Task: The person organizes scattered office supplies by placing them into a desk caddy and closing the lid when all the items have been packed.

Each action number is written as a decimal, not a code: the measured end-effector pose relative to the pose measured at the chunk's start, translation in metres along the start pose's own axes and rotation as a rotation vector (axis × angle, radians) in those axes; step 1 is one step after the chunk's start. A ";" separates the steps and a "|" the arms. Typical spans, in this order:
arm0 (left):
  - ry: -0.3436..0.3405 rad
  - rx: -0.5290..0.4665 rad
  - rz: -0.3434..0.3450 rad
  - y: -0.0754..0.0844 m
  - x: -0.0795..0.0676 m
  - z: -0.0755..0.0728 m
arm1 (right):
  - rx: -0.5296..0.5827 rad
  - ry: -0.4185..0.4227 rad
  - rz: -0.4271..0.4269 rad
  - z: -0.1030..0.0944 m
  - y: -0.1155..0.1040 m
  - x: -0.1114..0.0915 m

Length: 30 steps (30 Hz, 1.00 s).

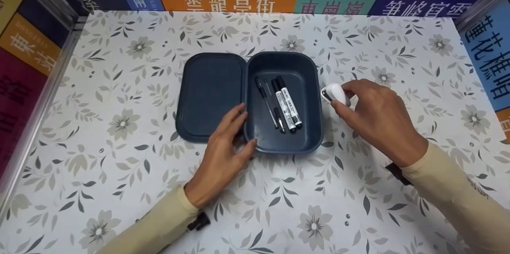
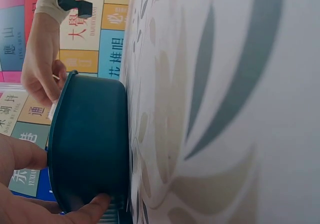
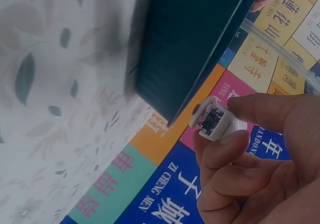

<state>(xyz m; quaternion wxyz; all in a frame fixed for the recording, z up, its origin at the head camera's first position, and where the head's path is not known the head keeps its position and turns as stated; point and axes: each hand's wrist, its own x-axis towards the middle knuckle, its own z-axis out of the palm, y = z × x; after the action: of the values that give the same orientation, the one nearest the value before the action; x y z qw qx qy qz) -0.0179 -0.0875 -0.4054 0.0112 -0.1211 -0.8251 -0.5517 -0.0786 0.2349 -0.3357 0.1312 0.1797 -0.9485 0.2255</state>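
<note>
A dark blue plastic box point(image 1: 285, 145) stands uncovered in the middle of the table. Two white markers point(image 1: 291, 106) with black ends and slim clear-barrelled pens point(image 1: 267, 100) with black parts lie inside it. My left hand point(image 1: 223, 152) rests at the box's near left corner, thumb at the rim and fingers along the left side; in the left wrist view one finger lies against the outer wall point(image 2: 92, 134). Just off the right wall, my right hand point(image 1: 378, 114) pinches a small white rounded device point(image 3: 217, 121) between thumb and fingers. Its dark opening, with small black parts inside, faces the box.
The dark blue lid point(image 1: 211, 96) lies flat against the box's left side. A white floral cloth point(image 1: 314, 202) covers the table. Colourful panels with lettering point(image 1: 229, 0) rise along the back and both sides.
</note>
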 end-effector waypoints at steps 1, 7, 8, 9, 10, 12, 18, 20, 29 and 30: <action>0.000 0.001 0.000 0.000 0.000 0.000 | 0.001 -0.006 -0.006 0.000 -0.002 0.001; -0.003 0.002 0.003 0.000 0.000 0.000 | 0.022 -0.055 -0.028 -0.003 -0.008 0.009; -0.003 0.000 0.004 0.000 -0.001 0.000 | 0.027 -0.063 -0.033 -0.003 -0.010 0.010; -0.005 0.002 0.002 0.000 -0.001 0.000 | 0.034 -0.073 -0.037 -0.003 -0.011 0.011; -0.006 0.002 0.002 0.000 -0.001 0.000 | 0.042 -0.086 -0.040 -0.002 -0.012 0.013; -0.007 0.000 0.003 0.000 -0.001 0.000 | 0.058 -0.119 -0.041 -0.001 -0.016 0.015; -0.004 0.003 0.010 -0.002 -0.001 0.000 | 0.079 -0.262 0.001 0.005 -0.028 0.021; -0.003 -0.001 0.009 -0.002 -0.001 0.000 | 0.081 -0.296 0.003 0.006 -0.031 0.023; -0.003 0.002 0.000 0.000 -0.001 0.000 | 0.071 -0.348 -0.004 0.019 -0.043 0.032; -0.005 -0.006 -0.004 0.000 -0.001 0.000 | 0.068 -0.354 -0.003 0.020 -0.044 0.033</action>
<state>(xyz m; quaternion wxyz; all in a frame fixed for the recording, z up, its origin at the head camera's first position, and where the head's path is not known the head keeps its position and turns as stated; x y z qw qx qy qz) -0.0173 -0.0877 -0.4051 0.0079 -0.1209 -0.8237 -0.5539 -0.0943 0.1796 -0.3252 -0.0438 0.2222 -0.9483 0.2223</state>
